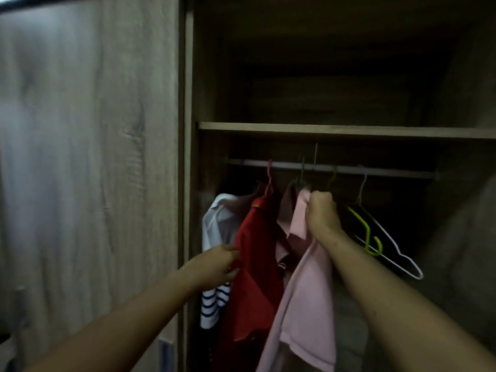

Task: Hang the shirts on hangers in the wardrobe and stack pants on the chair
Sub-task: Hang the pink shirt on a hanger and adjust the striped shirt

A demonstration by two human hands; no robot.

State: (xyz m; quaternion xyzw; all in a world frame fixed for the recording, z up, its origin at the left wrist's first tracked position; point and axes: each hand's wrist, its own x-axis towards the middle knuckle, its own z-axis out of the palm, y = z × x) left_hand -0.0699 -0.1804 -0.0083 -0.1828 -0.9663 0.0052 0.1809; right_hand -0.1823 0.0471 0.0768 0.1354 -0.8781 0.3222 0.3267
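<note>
Inside the open wardrobe a rail (375,171) carries three hung shirts. A white shirt with navy-striped sleeves (217,224) hangs at the left, a red shirt (255,264) in the middle, a pink shirt (306,304) to its right. My right hand (322,210) grips the pink shirt at its collar, just under the rail. My left hand (220,261) touches the left edge of the red shirt with its fingers against the cloth. Two bare hangers hang further right: a lime green hanger (366,232) and a white hanger (397,253).
A wooden shelf (349,130) runs just above the rail, with a dark compartment over it. The wardrobe's closed door panel (88,157) fills the left half of the view. The wardrobe's right wall (461,237) stands close beside the bare hangers.
</note>
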